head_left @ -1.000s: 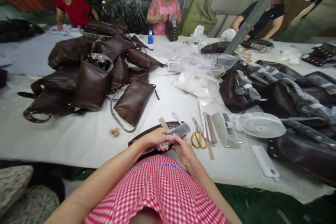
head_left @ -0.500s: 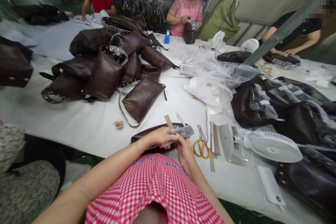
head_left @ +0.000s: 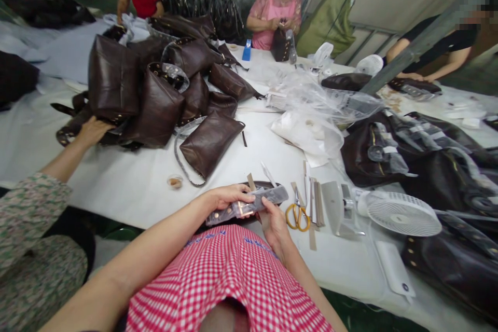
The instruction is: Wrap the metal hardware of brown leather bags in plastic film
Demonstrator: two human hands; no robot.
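Note:
Both my hands grip a plastic-wrapped strap (head_left: 274, 195) close to my apron at the table's front edge. My left hand (head_left: 230, 198) pinches its middle, near a shiny gold-coloured buckle (head_left: 245, 209). My right hand (head_left: 274, 223) is closed on the strap farther right, thumb on top, with a tan strip partly hidden by the fingers. Underneath lies a dark brown leather bag (head_left: 264, 185), mostly covered by the hands and strap. To the right of my right hand rest yellow-handled scissors (head_left: 298, 216).
Brown bags (head_left: 161, 109) are piled at left, where a co-worker's hand (head_left: 93, 132) reaches in. Clear plastic bags (head_left: 311, 129) lie ahead. At right are tan strips (head_left: 319, 205), a white fan (head_left: 402, 213) and wrapped bags (head_left: 381, 150). A metal post (head_left: 412, 52) slants across the right.
The strap in my hands has turned so its buckle and studs show. From the left, a co-worker's arm has come in to the pile, where one bag now stands raised.

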